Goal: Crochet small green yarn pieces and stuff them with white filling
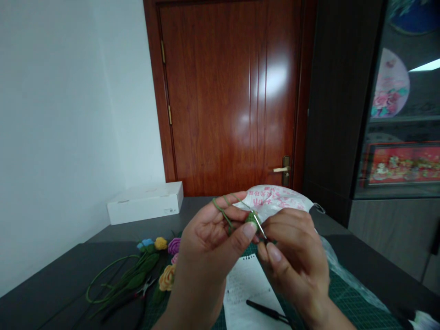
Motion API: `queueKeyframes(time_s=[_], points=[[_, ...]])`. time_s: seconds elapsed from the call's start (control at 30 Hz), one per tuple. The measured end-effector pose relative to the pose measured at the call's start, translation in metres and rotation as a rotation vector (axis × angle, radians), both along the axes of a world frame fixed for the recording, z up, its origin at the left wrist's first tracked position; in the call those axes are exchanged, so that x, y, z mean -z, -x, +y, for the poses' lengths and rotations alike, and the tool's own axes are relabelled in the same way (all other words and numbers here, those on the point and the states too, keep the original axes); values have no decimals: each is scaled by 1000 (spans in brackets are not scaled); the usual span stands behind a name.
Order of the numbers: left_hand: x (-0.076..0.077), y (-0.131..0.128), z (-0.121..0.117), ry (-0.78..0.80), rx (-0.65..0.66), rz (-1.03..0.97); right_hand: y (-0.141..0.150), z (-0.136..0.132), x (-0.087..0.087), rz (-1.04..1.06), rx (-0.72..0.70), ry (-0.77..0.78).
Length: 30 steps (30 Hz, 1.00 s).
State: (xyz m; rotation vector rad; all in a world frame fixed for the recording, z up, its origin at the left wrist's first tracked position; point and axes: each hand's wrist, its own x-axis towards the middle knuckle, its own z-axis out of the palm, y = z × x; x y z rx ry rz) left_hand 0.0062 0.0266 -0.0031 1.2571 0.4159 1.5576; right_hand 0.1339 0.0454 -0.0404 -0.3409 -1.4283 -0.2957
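My left hand [213,247] pinches a small piece of green crochet work [252,219] between thumb and fingers. Green yarn [223,211] loops round its index finger and runs to the piece. In my right hand [292,256] is a crochet hook [259,224], its metal shaft slanting up to the left. The hook's tip meets the green piece; whether it passes through a stitch is too small to tell. My fingers hide most of the hook's handle.
Crocheted flowers [167,277] with green stems lie at left beside pliers [146,286]. Below my hands, a written notebook page [247,284] and black pen [266,311] rest on a green cutting mat [350,293]. Behind are a white box [146,204] and a printed plastic bag [282,197].
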Motion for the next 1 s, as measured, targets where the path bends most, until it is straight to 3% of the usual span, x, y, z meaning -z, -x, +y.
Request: queueKeyframes(time_s=[0.1, 0.27, 0.4, 0.6, 0.7, 0.83, 1.0], points=[[2, -1, 1, -46, -96, 23, 9, -2, 2, 75, 81, -24], [2, -1, 5, -146, -197, 70, -2, 4, 1, -60, 99, -18], [1, 2, 10, -172, -199, 100, -13, 7, -1, -106, 76, -247], [-3, 6, 10, -153, -213, 139, -15, 3, -8, -109, 58, -242], [-4, 8, 11, -195, -157, 163, -14, 0, -14, -9, -93, -128], [-4, 12, 13, -161, -94, 190, -11, 1, -21, 222, -402, 176], [-3, 18, 20, -128, 18, 211, -13, 10, -21, 284, -651, 384]])
